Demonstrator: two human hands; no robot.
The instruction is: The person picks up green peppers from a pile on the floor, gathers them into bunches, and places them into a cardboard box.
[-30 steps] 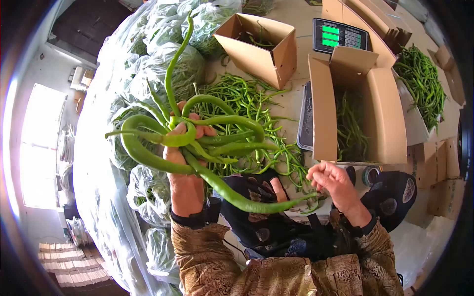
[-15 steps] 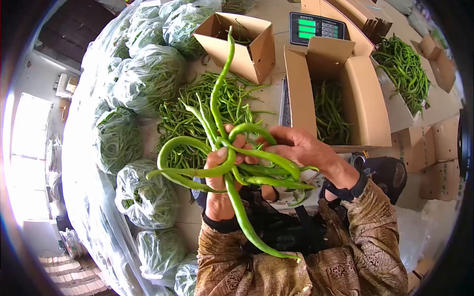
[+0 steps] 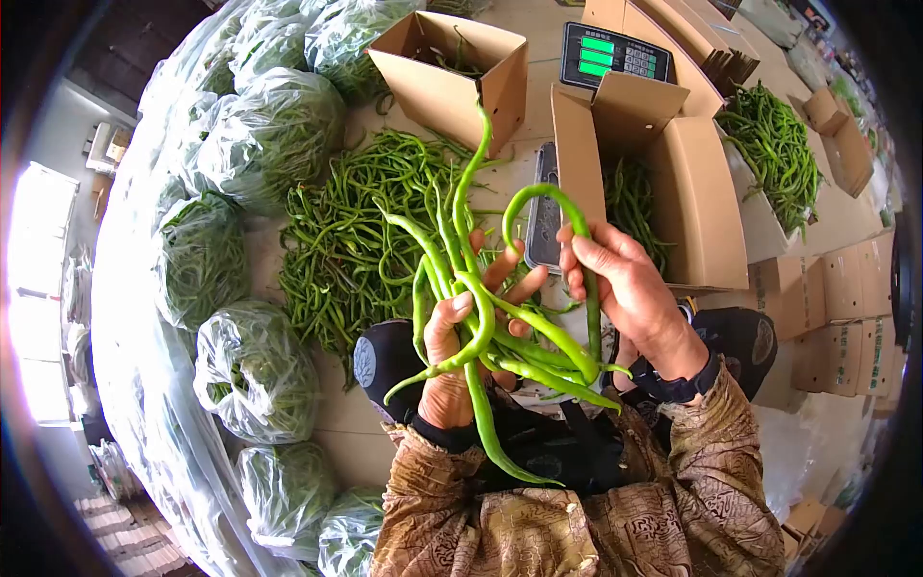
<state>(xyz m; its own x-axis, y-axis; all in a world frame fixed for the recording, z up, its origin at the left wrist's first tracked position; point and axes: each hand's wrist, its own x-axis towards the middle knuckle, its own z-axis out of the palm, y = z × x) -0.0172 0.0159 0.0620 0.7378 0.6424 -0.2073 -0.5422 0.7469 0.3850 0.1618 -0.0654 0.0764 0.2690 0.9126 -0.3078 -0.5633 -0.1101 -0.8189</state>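
Note:
My left hand [image 3: 440, 348] holds a loose bunch of long green chili peppers [image 3: 532, 320], thumb on the near side and fingers partly spread behind them. The peppers stick out in several directions, one hanging toward my lap. To the right, my right hand [image 3: 630, 288] pinches a single hooked green pepper [image 3: 546, 190] between thumb and fingers. Its bend arches up toward the left hand; its lower end hangs beside the bunch. Beyond my hands, a pile of green peppers [image 3: 336, 245] lies on the floor.
An open carton [image 3: 710, 197] with peppers inside stands right of the pile, by a scale display [image 3: 615, 58]. Another open carton [image 3: 502, 101] is behind. Clear bags of greens [image 3: 255, 385] line the left. At far right are heaped peppers [image 3: 777, 149] and stacked boxes [image 3: 841, 288].
My right hand has moved right and slightly up, drawing the hooked pepper out of the bunch. The left hand's fingers have spread more. The view has shifted slightly.

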